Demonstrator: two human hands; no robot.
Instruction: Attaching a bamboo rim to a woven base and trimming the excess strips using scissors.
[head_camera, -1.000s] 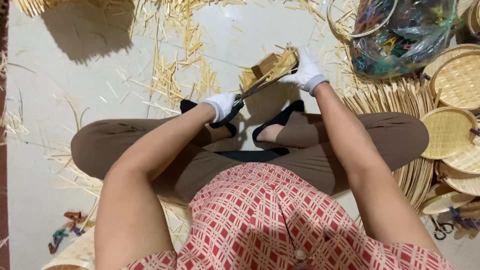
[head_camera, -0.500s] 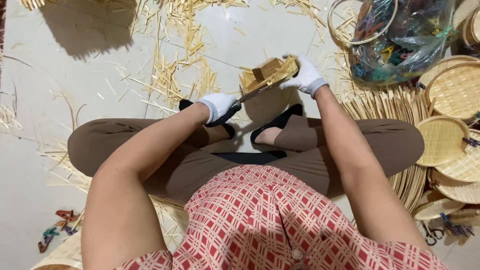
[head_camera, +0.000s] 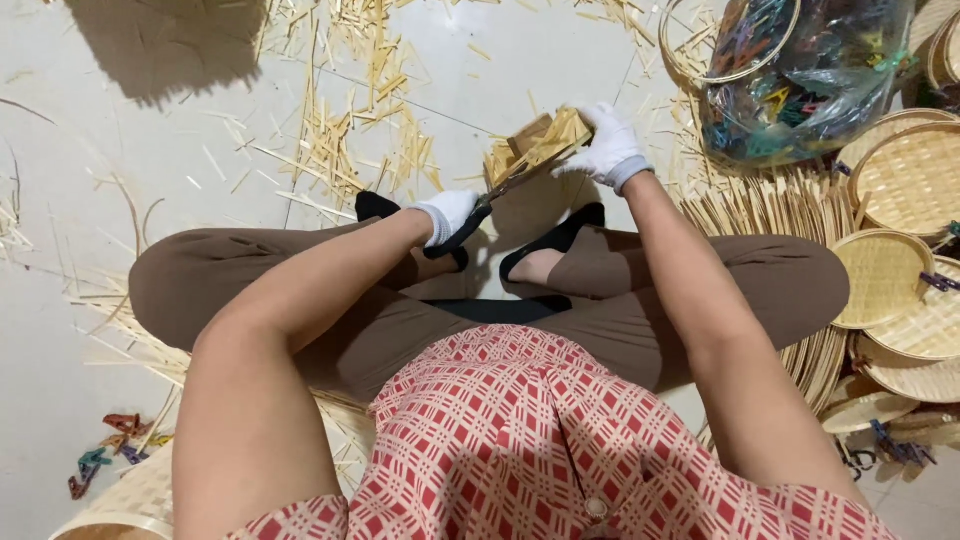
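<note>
I sit cross-legged on a pale floor. My left hand (head_camera: 447, 213), in a white glove, grips the dark handles of a pair of scissors (head_camera: 497, 195) whose blades reach up and right. My right hand (head_camera: 610, 146), also gloved, holds a small woven bamboo piece (head_camera: 540, 142) by its right side, above my feet. The scissor blades meet the lower edge of that piece. Cut bamboo slivers (head_camera: 345, 140) lie scattered on the floor beyond my knees.
Round woven bamboo trays (head_camera: 905, 235) are stacked at the right, next to my right knee. A clear plastic bag of coloured clips (head_camera: 800, 80) and a bamboo hoop (head_camera: 728, 62) sit at the top right. Coloured clips (head_camera: 105, 450) lie at the lower left by another woven tray (head_camera: 130, 505).
Both hands stay on the scissors and the woven piece; the piece has turned slightly in my right hand as the blades work along its edge.
</note>
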